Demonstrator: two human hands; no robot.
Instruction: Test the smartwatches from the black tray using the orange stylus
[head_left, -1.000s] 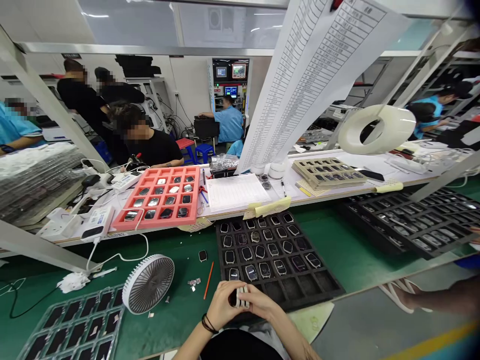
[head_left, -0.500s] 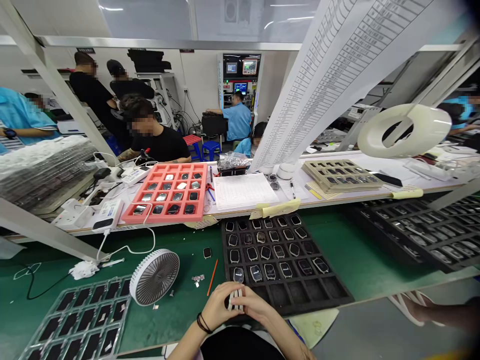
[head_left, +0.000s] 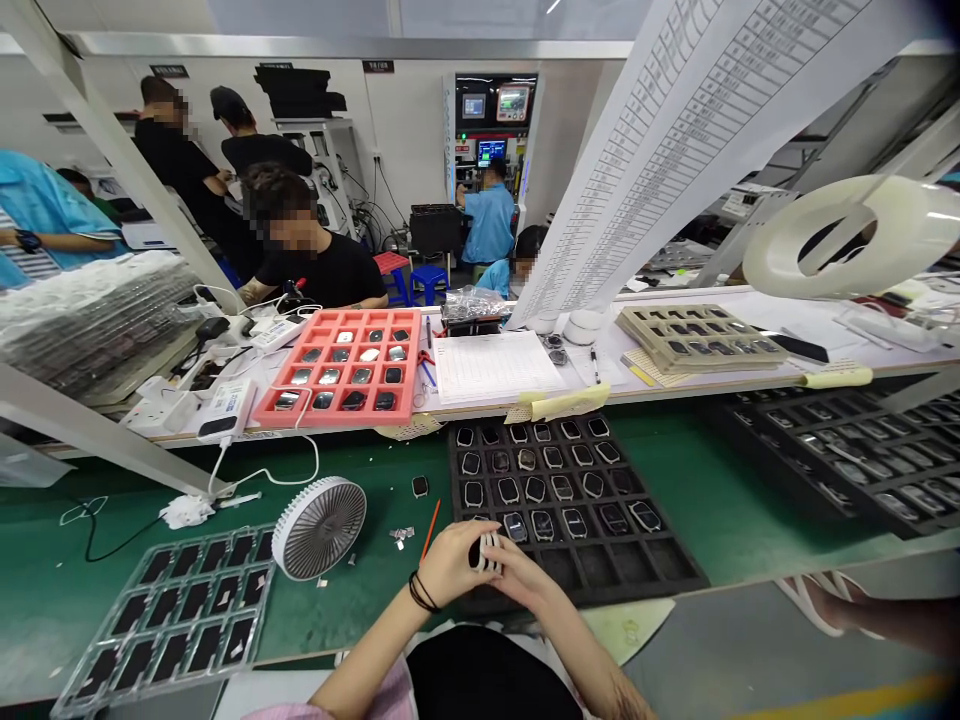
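Note:
My left hand (head_left: 451,560) and my right hand (head_left: 523,576) meet at the near edge of a black foam tray (head_left: 551,570). Between them is a small dark piece with white finger-like bands (head_left: 489,552) across it; its details are too small to make out. The fingers of both hands are curled round it. Watch cases (head_left: 541,525) fill the tray's farther rows, while pockets in the nearest row show bare foam. An orange stick (head_left: 431,528) lies just left of my left hand. Beyond it, a single watch face (head_left: 420,486) rests on the green mat.
A small white fan (head_left: 320,528) stands left of my hands, beside a clear tray of black pieces (head_left: 172,605). On the raised shelf are a pink tray (head_left: 345,365), papers (head_left: 495,366) and a beige tray (head_left: 697,335). More black trays (head_left: 847,460) lie right. People work beyond.
The camera view has shifted, so the shelf sits higher in the picture. Both hands, still together round the small piece, now cover part of the tray's front left corner and the orange stick's lower end.

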